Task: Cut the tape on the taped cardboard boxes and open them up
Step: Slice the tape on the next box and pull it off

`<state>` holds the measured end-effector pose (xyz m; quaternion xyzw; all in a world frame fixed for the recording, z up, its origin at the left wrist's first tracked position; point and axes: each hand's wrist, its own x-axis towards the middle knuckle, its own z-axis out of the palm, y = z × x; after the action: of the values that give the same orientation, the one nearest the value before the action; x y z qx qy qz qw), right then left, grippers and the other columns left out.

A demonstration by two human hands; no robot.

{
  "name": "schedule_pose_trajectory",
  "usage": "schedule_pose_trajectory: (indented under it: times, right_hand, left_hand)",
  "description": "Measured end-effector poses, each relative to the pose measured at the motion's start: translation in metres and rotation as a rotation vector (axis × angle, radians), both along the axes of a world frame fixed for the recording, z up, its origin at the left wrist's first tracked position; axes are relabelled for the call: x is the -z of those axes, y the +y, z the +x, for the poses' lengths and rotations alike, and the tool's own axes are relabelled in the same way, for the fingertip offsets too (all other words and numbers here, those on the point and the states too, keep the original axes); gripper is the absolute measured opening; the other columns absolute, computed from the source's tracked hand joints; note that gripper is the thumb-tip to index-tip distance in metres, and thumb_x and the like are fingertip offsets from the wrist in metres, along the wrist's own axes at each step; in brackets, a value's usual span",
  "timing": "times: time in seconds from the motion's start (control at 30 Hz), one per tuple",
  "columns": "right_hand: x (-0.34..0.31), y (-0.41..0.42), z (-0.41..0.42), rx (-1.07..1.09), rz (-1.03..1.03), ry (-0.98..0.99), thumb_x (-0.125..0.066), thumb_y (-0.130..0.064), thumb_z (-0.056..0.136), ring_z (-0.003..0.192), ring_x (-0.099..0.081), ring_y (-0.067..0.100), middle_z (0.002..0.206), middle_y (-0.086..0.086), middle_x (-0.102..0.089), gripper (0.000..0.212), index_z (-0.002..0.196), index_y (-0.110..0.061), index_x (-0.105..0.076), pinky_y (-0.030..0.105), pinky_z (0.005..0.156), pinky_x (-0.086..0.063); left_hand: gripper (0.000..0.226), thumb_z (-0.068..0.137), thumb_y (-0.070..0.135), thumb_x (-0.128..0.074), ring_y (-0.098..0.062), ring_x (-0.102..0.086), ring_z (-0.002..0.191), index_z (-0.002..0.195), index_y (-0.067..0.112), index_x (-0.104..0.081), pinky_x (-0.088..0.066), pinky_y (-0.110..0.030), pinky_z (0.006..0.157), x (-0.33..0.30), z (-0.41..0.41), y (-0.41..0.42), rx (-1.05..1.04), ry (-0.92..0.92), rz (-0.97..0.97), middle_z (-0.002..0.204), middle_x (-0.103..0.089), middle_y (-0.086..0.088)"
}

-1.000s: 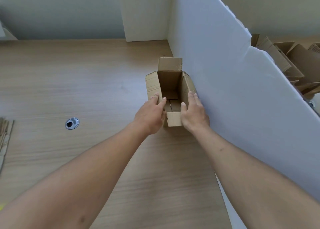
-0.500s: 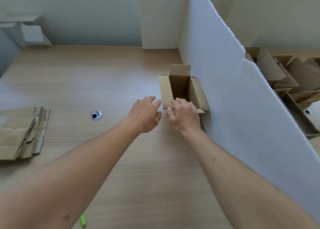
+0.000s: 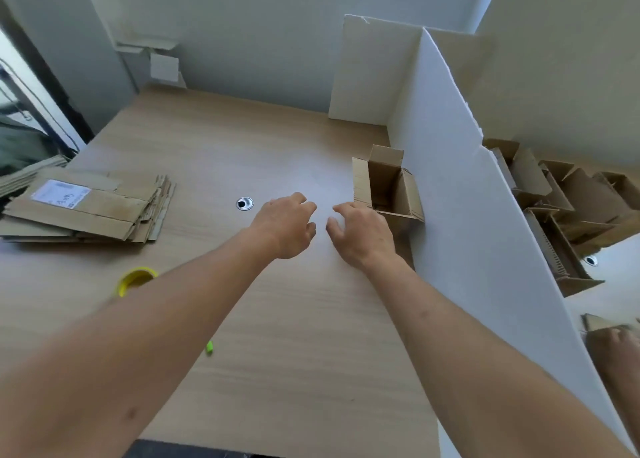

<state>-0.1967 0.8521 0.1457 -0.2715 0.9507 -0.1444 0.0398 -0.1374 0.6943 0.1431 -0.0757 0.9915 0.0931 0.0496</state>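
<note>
A small brown cardboard box stands on the wooden table against the white divider board, its top flaps spread open and its inside hollow. My right hand hovers just left of the box's near corner, fingers loosely curled, holding nothing. My left hand hangs over the table a little further left, also relaxed and empty. A small green cutter lies on the table near my left forearm.
A stack of flattened cardboard lies at the left. A yellow tape roll peeks out beside my left arm. A white divider board walls the right; behind it are several opened boxes and another person's hand. A cable grommet sits mid-table.
Both hands have let go of the box and drawn back to the left. The view has lifted and widened, bringing the flattened stack and the tape roll into sight.
</note>
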Motion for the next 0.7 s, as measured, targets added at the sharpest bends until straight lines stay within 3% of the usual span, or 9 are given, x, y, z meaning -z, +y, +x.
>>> schedule_pose_trajectory:
  times: [0.13,0.23,0.37,0.7]
  right_hand:
    - [-0.012,-0.014,0.034,-0.111,-0.009,0.029,-0.042,-0.042,0.105,0.125,-0.057,0.025,0.14,0.002,-0.061,0.045,0.139,-0.02,-0.061,0.039,0.104,-0.041]
    - [-0.016,-0.029,0.062,-0.196,0.001,0.035,-0.04,-0.041,0.106,0.123,-0.057,0.026,0.138,0.003,-0.062,0.044,0.137,-0.02,-0.064,0.038,0.104,-0.038]
    - [-0.012,-0.06,0.097,-0.297,0.017,0.025,-0.04,-0.042,0.105,0.117,-0.06,0.027,0.13,0.003,-0.065,0.043,0.131,-0.02,-0.066,0.037,0.101,-0.039]
    - [-0.008,-0.207,0.183,-0.439,0.019,0.0,-0.042,-0.043,0.105,0.12,-0.059,0.03,0.136,0.003,-0.063,0.043,0.134,-0.022,-0.065,0.039,0.099,-0.043]
  left_hand:
    - [0.042,0.105,0.04,-0.043,-0.029,-0.056,0.121,0.137,0.014,-0.056,-0.047,-0.04,0.097,-0.007,0.05,-0.011,-0.091,0.015,-0.045,0.138,-0.055,-0.003]
    - [0.039,0.106,0.041,-0.041,-0.026,-0.057,0.118,0.13,0.016,-0.057,-0.041,-0.038,0.094,-0.005,0.09,-0.026,-0.134,0.007,-0.097,0.134,-0.057,0.001]
    - [0.042,0.107,0.042,-0.038,-0.026,-0.053,0.127,0.135,0.015,-0.055,-0.042,-0.041,0.104,-0.002,0.14,-0.055,-0.217,-0.011,-0.078,0.14,-0.055,-0.002]
    - [0.04,0.105,0.04,-0.038,-0.027,-0.056,0.123,0.135,0.017,-0.055,-0.042,-0.041,0.1,0.002,0.24,-0.184,-0.352,0.018,-0.041,0.135,-0.057,0.0]
